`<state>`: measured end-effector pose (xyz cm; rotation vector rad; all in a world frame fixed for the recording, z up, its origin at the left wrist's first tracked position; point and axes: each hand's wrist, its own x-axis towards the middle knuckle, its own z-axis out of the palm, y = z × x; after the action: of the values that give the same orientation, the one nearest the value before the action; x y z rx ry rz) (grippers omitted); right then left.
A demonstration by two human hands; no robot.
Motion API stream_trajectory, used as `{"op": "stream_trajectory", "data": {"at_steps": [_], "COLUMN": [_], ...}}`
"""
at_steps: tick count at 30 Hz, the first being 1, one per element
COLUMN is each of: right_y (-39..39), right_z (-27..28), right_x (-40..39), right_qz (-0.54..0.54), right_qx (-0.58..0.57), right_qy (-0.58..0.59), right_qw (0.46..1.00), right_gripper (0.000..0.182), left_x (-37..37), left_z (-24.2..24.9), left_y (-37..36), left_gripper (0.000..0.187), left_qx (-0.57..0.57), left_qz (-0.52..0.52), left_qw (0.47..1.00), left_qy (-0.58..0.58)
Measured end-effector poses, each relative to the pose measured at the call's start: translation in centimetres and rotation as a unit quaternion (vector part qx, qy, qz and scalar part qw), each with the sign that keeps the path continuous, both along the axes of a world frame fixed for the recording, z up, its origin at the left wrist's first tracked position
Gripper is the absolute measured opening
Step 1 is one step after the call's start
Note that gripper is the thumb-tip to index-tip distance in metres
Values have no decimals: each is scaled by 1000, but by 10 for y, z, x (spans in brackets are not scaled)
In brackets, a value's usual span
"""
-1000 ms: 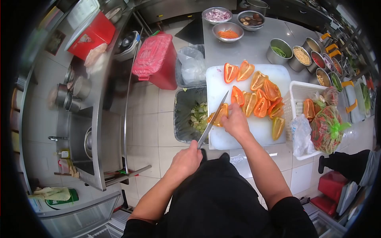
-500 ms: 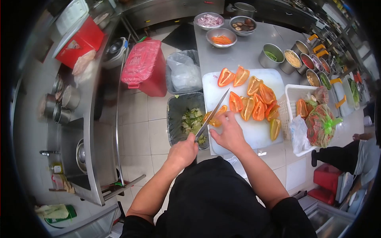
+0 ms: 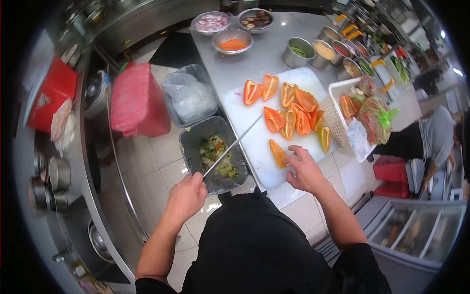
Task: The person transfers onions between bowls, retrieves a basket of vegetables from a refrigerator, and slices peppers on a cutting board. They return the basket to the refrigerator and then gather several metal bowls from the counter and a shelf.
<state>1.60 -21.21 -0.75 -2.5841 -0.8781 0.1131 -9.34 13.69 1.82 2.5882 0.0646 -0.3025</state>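
My left hand [image 3: 187, 197] is wrapped round the handle of a long knife [image 3: 230, 148], whose blade slants up to the right over the scrap bin [image 3: 188, 136] and the edge of the white cutting board [image 3: 298, 78]. With its fingers apart, my right hand [image 3: 307, 170] rests at the board's near part, beside a single orange pepper piece [image 3: 278, 153]; nothing shows in its grip. Farther back on the board lie several pepper pieces [image 3: 307, 101], orange, yellow and red, cut sides mostly up.
A white basket [image 3: 338, 117] with wrapped vegetables stands right of the board. Metal bowls [image 3: 232, 42] and pots [image 3: 298, 52] of cut food line the steel table. A red lidded bin [image 3: 139, 100] is at the left. Another person [image 3: 435, 137] works at the far right.
The knife has moved left, away from the pepper piece and over the scrap bin. My right hand has come off that piece, now lying farther onto the board. The view has shifted.
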Motion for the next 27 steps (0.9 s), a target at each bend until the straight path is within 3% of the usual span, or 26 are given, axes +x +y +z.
{"op": "stream_trajectory", "data": {"at_steps": [5, 12, 18, 22, 27], "right_y": [23, 13, 14, 21, 28], "right_z": [0, -15, -18, -11, -4], "right_x": [-23, -22, -19, -27, -28], "right_qz": [-225, -210, -214, -270, -301], "right_qx": [19, 24, 23, 6, 7], "right_qy": [79, 44, 47, 69, 108], "right_qw": [971, 976, 975, 960, 948], "right_gripper": [39, 34, 32, 32, 39], "left_x": [15, 43, 72, 82, 66], "left_z": [11, 47, 36, 18, 34], "left_y": [2, -18, -40, -50, -47], "left_gripper": [16, 16, 17, 18, 21], "left_qx": [84, 147, 151, 152, 106], "left_qz": [-85, -210, -219, -219, -196], "left_qw": [991, 964, 955, 957, 971], "left_qy": [64, 66, 130, 116, 90]}}
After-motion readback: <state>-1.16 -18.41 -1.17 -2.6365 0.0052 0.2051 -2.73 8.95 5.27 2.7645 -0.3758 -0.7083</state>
